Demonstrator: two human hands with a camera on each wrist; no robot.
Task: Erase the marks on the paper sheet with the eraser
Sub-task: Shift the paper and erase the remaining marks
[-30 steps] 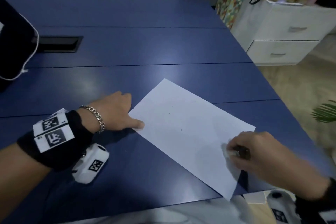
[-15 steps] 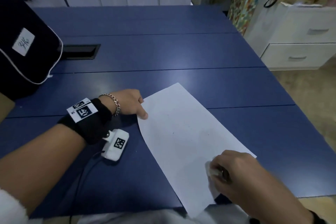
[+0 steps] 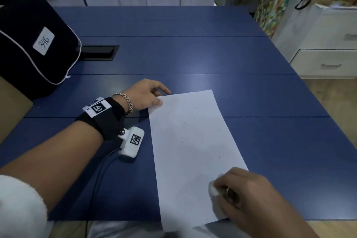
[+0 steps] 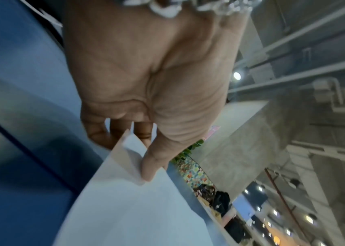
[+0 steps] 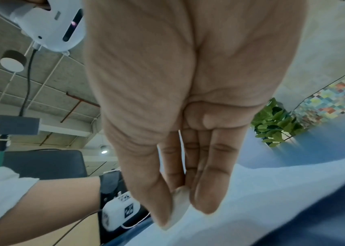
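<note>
A white paper sheet [image 3: 193, 150] with a few faint pencil marks lies lengthwise on the blue table [image 3: 193, 54]. Its near end hangs over the table's front edge. My left hand [image 3: 163, 97] rests at the sheet's far left corner. Its thumb [image 4: 152, 163] presses that corner of the paper [image 4: 125, 208] down, and the fingers lie on the table beyond it. My right hand [image 3: 220, 191] is over the sheet's near right part and pinches a small white eraser [image 3: 212, 189] against it. In the right wrist view the eraser [image 5: 180, 206] sits between thumb and fingertips, touching the paper [image 5: 251, 199].
A black bag [image 3: 29, 40] with a white label stands at the table's far left, next to a dark cable slot [image 3: 96, 53]. A white drawer cabinet [image 3: 324, 60] stands right of the table. The left wrist camera [image 3: 132, 143] hangs just left of the sheet.
The sheet has turned from a diagonal lie to nearly lengthwise toward me. My left hand stayed on its far corner, and my right hand stayed on the eraser at the near right part.
</note>
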